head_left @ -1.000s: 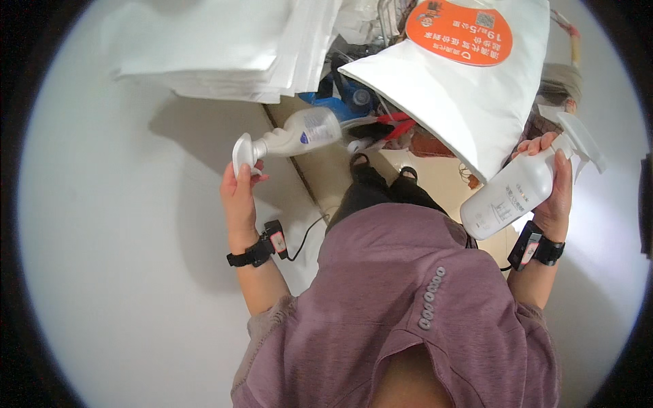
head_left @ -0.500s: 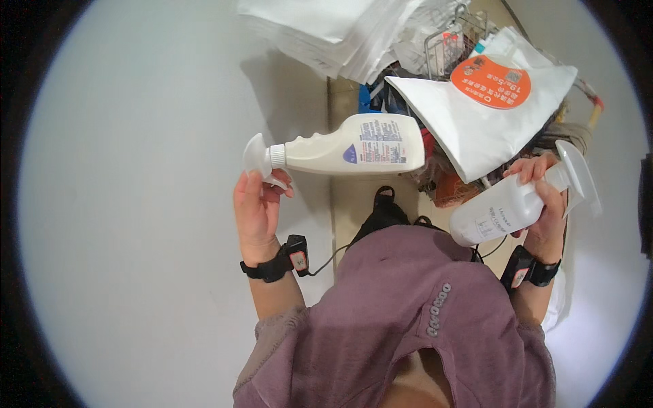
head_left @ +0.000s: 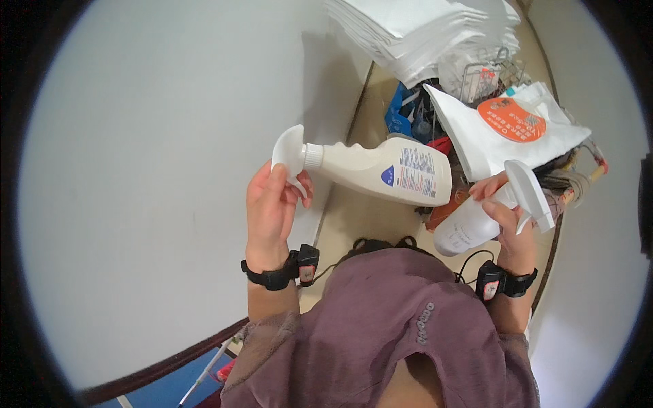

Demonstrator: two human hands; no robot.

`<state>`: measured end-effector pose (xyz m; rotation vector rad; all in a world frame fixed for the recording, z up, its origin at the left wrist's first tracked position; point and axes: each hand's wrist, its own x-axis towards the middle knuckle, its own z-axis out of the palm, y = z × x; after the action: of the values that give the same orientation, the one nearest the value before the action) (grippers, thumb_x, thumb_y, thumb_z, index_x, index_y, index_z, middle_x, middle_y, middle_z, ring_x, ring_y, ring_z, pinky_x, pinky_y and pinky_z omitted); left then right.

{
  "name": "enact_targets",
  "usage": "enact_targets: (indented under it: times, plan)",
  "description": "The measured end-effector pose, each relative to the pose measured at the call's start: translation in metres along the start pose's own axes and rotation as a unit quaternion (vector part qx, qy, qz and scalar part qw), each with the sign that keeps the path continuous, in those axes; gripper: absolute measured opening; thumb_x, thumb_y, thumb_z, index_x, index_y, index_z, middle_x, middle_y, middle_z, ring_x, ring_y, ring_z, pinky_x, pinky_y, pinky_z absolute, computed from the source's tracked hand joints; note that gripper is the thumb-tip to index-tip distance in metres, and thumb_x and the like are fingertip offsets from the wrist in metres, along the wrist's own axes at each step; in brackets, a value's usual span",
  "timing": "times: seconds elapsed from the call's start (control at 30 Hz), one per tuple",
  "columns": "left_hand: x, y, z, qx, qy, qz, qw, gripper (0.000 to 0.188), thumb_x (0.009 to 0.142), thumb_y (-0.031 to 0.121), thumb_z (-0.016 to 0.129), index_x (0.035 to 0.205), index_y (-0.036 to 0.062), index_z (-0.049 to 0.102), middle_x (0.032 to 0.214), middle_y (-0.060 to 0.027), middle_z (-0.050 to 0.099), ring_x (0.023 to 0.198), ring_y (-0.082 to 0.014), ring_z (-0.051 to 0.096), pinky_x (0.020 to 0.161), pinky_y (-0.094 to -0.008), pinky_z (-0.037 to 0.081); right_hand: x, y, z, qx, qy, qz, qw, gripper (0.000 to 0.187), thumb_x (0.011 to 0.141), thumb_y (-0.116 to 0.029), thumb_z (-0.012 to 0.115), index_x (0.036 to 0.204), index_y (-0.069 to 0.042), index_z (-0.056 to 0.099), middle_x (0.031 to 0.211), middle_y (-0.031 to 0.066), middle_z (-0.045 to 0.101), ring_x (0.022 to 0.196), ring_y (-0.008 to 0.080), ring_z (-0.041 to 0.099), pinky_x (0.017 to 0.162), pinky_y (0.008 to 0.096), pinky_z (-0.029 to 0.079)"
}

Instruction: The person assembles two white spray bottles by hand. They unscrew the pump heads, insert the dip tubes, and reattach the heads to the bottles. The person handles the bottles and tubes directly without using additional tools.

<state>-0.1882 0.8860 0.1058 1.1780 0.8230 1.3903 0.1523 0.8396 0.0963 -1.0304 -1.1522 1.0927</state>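
Note:
My left hand (head_left: 269, 214) is closed around the trigger head of a cream spray bottle (head_left: 354, 170). That bottle lies almost level, its base pointing right and a little down, with a printed label and a blue drop mark facing up. My right hand (head_left: 510, 228) grips a smaller white spray bottle (head_left: 464, 230) near its neck. Its white trigger head sticks out to the upper right of my fingers, and its base slants down to the left. The two bottles are close together, with the white one nearer to me.
Beyond the bottles stands a cart piled with a stack of white cloth-like sheets (head_left: 408, 47), a wire basket (head_left: 476, 80), a blue container (head_left: 398, 115) and a white bag (head_left: 459, 129) with an orange patch. Pale panels (head_left: 156, 170) rise left and right; tiled floor (head_left: 347, 217) shows between.
The view has swung, bringing a blue surface into the lower left. The cream bottle now tilts down toward its base. My right hand and the white bottle are closer to the left hand.

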Motion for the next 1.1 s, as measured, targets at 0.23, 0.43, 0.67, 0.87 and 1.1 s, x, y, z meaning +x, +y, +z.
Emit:
enact_targets:
  times: [0.23,0.43,0.67,0.87,1.1]
  plan:
    - [-0.117,0.035,-0.076,-0.016,0.017,0.022,1.0,0.032,0.1,0.026,0.049,0.109,-0.0031,0.058,0.083,-0.0063,0.059,0.069,-0.0138,0.055,0.056,-0.0259,0.042,-0.074,0.013,0.078,-0.036,-0.094,0.078,0.992,0.063,0.069,-0.019,0.069,0.128,-0.001,0.054,0.119,0.0122,0.061,0.093,0.0154,0.059,0.082,0.0297,0.048]
    - [-0.211,0.089,-0.154,-0.027,0.053,0.04,0.997,0.033,0.099,0.025,0.052,0.115,-0.0031,0.058,0.095,-0.0068,0.062,0.079,-0.0139,0.056,0.065,-0.0272,0.044,-0.141,0.045,0.183,0.002,-0.126,0.073,0.989,0.086,0.066,-0.017,0.073,0.144,-0.002,0.039,0.128,0.0158,0.058,0.096,0.0171,0.06,0.085,0.0309,0.049]
    - [-0.321,0.116,-0.235,-0.038,0.053,0.105,0.992,0.038,0.098,0.027,0.054,0.118,-0.0047,0.056,0.09,-0.006,0.061,0.08,-0.0137,0.055,0.071,-0.0275,0.043,-0.236,0.046,0.293,0.135,-0.186,0.09,0.969,0.102,0.063,-0.007,0.071,0.152,-0.006,0.021,0.135,0.0138,0.051,0.114,0.0236,0.056,0.096,0.0354,0.046]
    - [-0.406,0.133,-0.271,-0.058,0.067,0.154,0.984,0.037,0.098,0.027,0.053,0.116,-0.0048,0.057,0.083,-0.005,0.059,0.074,-0.0137,0.052,0.066,-0.0275,0.042,-0.305,0.054,0.325,0.173,-0.221,0.048,0.959,0.101,0.063,-0.007,0.079,0.149,-0.003,0.027,0.144,0.0136,0.043,0.131,0.024,0.043,0.11,0.0382,0.032]
    - [-0.491,0.171,-0.255,-0.038,0.159,0.177,0.971,0.037,0.096,0.029,0.056,0.116,-0.0021,0.057,0.093,-0.0059,0.061,0.075,-0.0144,0.053,0.067,-0.0281,0.044,-0.368,0.011,0.337,0.164,-0.276,0.035,0.946,0.08,0.064,-0.007,0.079,0.136,0.0,0.046,0.13,0.009,0.056,0.12,0.0202,0.051,0.104,0.035,0.038]
